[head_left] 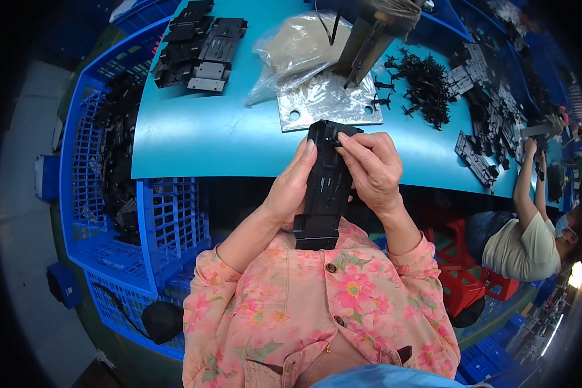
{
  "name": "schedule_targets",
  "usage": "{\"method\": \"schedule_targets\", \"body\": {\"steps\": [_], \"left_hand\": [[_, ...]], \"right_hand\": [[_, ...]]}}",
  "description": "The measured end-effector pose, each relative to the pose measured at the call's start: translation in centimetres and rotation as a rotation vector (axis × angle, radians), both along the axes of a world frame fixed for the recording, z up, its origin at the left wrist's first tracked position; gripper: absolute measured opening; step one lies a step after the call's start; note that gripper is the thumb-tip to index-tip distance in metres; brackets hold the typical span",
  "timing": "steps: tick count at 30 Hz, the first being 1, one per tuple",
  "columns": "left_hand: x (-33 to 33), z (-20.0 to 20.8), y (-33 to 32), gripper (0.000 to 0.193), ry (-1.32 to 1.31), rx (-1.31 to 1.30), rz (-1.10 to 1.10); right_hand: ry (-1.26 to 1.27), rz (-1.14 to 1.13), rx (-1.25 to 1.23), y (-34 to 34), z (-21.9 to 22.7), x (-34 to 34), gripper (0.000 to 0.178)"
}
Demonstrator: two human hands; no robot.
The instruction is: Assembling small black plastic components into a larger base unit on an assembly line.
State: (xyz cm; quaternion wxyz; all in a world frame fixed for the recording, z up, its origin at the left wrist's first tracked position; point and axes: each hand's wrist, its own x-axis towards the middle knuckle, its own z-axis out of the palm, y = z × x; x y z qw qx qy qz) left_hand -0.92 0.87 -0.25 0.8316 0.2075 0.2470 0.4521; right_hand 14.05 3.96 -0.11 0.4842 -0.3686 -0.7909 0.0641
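Observation:
A long black plastic chassis plate (325, 197), with raised ribs and small slots, is held upright in front of my chest, just off the table's near edge. My left hand (287, 189) is wrapped round its left side, the thumb lying along the upper edge. At the far end of the plate, my right hand (376, 173) is closed, its thumb and forefinger pinching a small black plastic part (334, 137) against the plate. The fingertips partly cover that part, so its exact shape cannot be made out.
Black plates (216, 48) are stacked on the blue table (194, 142). A press (375, 39) stands on a metal base plate (330, 107) beside a plastic bag (304, 48). Small black parts (423, 81) are heaped right. A blue crate (149, 239) stands left; a co-worker (530, 239) sits right.

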Motion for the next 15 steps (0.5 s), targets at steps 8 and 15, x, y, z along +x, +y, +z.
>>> {"method": "schedule_targets", "body": {"steps": [8,15], "left_hand": [[-0.1,-0.2,0.5,0.031,0.233,0.117,0.156],[-0.1,0.1,0.2,0.031,0.234,0.16,0.179]], "right_hand": [[-0.038,0.081,-0.051,-0.2,0.5,-0.1,0.03],[-0.102,0.081,0.02,-0.1,1.1,-0.4,0.025]]}}
